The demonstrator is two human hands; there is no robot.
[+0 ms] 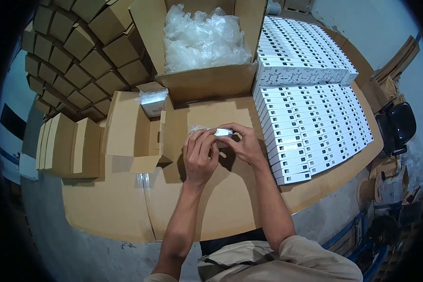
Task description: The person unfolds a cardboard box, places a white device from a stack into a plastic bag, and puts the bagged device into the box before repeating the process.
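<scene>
A small white box (223,132) is held between my two hands over the cardboard-covered table. My right hand (243,142) pinches its right end, thumb below and fingers above. Clear plastic bag film (198,128) shows behind the fingers of my left hand (202,152), which are curled and closed around the film and the box's left end. How far the box sits inside the bag is hidden by the fingers. Left of my hands stands an open cardboard carton (122,124), with a plastic-wrapped white box (153,102) inside at its far end.
A large carton of clear plastic bags (207,40) stands at the back. Rows of white boxes (315,127) cover the right side. Folded-open brown cartons (61,141) stand at left, before a tall stack of cartons (75,56). A black chair (397,124) is far right.
</scene>
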